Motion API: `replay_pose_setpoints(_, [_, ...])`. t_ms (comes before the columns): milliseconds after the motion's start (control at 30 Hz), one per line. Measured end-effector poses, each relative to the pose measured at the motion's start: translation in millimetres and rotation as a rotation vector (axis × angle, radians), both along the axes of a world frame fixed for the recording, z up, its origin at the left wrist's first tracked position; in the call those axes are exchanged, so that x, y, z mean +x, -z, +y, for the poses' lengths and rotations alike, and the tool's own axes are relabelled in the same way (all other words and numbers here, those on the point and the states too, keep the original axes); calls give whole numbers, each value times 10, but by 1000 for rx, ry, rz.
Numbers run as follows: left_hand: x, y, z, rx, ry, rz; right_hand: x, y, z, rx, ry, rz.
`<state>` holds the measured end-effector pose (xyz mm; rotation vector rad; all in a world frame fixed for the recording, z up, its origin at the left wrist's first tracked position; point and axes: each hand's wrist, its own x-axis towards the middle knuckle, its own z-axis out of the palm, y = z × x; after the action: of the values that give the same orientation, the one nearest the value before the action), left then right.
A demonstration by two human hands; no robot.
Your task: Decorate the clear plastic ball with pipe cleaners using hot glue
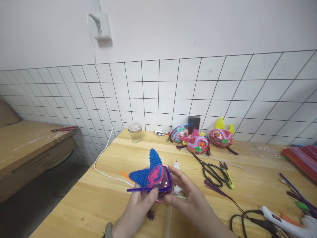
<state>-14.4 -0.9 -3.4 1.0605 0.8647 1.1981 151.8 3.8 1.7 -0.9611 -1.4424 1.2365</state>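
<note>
Both hands hold a small rounded craft figure (155, 178) just above the desk (99, 198), near its front edge and a little left of the middle. The left hand (138, 206) comes up from below with its thumb pressed against the figure's lower left side; the right hand (190, 198) closes on the right side, fingers curled round the back and thumb at the bottom. So the figure sits between the 2 hands, pinched from both sides, with its top clear of the fingers.

The figure is a clear, domed shell wound with fuzzy pipe cleaners: a pink and red spiral on its face, a purple strand looped round the rim (one end sticks out to the left), and 2 blue ears coiled flat into pointed leaf shapes. A dark tassel (151, 215) hangs beneath it.

Toward the back edge stand 3 finished figures (198, 140) in the same woolly spiral work, one with yellow ears. A small glass jar (135, 132) sits near the back left corner, black scissors (213, 172) lie right of the hands, and a white glue gun (284, 223) with a black cord rests at the front right corner. A bundle of red and purple pipe cleaners (302, 158) lies along the right edge. The desk is pale, smooth wood.
</note>
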Motion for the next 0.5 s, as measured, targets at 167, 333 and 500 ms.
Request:
replay_pose_setpoints(167, [6,-27,-1,-1,15,10,1,10,-1,-9,14,-1])
replay_pose_setpoints(333, [-3,28,-4,13,-20,15,12,-21,-16,7,-8,0])
replay_pose_setpoints(500, [-19,46,-15,15,-27,36,26,-8,0,19,16,-38])
